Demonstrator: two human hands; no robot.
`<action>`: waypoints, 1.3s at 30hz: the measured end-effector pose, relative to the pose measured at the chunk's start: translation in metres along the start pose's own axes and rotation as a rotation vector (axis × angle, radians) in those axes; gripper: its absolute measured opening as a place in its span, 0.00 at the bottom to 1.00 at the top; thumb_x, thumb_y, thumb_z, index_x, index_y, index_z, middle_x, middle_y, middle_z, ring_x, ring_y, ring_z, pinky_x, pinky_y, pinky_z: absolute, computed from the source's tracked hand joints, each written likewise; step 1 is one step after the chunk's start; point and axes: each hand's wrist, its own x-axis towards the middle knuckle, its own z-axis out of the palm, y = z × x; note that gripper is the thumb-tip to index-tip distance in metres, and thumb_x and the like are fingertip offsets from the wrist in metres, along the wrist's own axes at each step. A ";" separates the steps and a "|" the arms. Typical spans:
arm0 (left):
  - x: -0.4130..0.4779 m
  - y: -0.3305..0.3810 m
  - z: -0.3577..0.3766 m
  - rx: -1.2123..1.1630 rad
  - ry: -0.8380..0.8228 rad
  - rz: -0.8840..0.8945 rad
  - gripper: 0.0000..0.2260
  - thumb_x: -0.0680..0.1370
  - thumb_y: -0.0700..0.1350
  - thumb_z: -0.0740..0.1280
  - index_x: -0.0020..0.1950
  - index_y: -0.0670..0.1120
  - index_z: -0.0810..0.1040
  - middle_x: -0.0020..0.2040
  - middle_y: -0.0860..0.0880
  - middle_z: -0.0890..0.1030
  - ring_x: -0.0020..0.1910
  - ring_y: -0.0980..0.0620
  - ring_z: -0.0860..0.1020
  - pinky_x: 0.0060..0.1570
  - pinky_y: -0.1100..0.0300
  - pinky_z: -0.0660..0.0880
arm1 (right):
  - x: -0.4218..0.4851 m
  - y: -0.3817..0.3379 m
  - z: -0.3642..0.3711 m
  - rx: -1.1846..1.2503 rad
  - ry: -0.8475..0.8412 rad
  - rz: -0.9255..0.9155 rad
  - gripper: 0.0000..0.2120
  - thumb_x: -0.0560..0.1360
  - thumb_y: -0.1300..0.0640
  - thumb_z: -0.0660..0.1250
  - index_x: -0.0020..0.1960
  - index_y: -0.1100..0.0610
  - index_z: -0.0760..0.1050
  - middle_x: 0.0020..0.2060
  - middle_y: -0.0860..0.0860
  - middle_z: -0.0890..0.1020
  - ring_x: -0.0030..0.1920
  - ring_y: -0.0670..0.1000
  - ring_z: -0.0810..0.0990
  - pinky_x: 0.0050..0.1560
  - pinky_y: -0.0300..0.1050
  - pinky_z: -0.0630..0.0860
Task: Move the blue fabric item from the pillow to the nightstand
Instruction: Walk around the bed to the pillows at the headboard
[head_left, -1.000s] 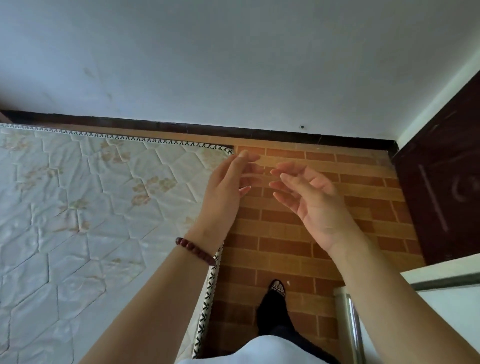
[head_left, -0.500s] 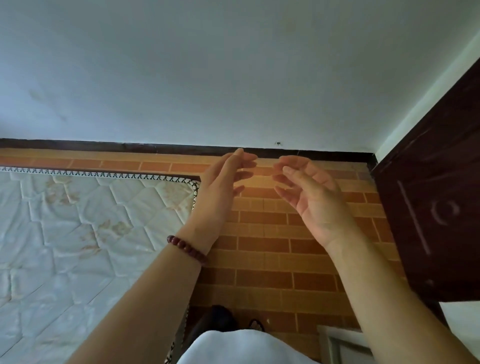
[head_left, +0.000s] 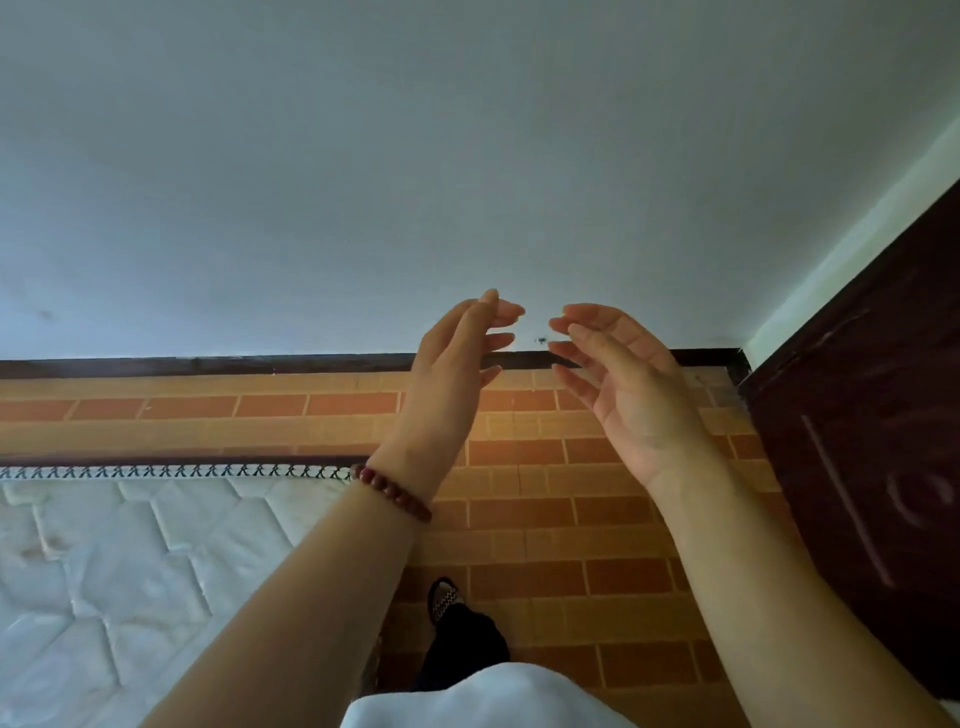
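Bedroom corner, seen from a head tilted down. Brick-pattern floor under the feet; a bare quilted mattress fills the lower left, its stitched edge running along the floor strip. One shoe shows below, toe pointing forward.

Mid-distance: both forearms raised in front of the chest. Left hand is open, fingers loosely curved, gripping nothing and touching nothing; a red bead bracelet sits on that wrist. Right hand is likewise open, palm turned inward, fingers curled a little, empty. Fingertips of the two hands are near each other but apart.

Far: dark baseboard at the foot of a pale wall. Dark wooden panel at right, possibly a door or wardrobe; cannot tell which.

The blue fabric item is not in view. Neither pillow nor nightstand shows either, so its place cannot be confirmed here.

Judgement on the step in hand: this reads as search or approach, nothing picked up yet. To do it well, the gaze likely needs to swing toward the head of the mattress to find the pillow. Both hands are free, which suits limp cloth: gather it with spread fingers so no corner trails, then lift clear before turning toward the nightstand.
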 end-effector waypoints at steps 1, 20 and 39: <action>0.019 0.006 -0.005 -0.008 -0.001 0.001 0.14 0.79 0.55 0.57 0.41 0.57 0.80 0.47 0.60 0.83 0.52 0.58 0.80 0.51 0.58 0.73 | 0.019 -0.003 0.008 -0.009 -0.003 -0.002 0.05 0.74 0.55 0.68 0.46 0.46 0.80 0.51 0.49 0.84 0.54 0.50 0.82 0.53 0.43 0.78; 0.254 0.037 -0.116 0.014 0.215 0.029 0.16 0.80 0.53 0.57 0.37 0.58 0.80 0.46 0.62 0.83 0.54 0.55 0.80 0.60 0.48 0.73 | 0.278 0.006 0.129 -0.053 -0.227 0.029 0.04 0.71 0.50 0.68 0.43 0.42 0.81 0.48 0.45 0.84 0.53 0.47 0.82 0.49 0.39 0.78; 0.491 0.058 -0.143 0.010 0.521 0.039 0.11 0.80 0.48 0.57 0.48 0.54 0.79 0.52 0.51 0.81 0.54 0.52 0.80 0.58 0.51 0.75 | 0.565 -0.019 0.203 -0.071 -0.557 0.049 0.07 0.76 0.56 0.64 0.46 0.45 0.79 0.47 0.43 0.85 0.52 0.47 0.83 0.48 0.38 0.78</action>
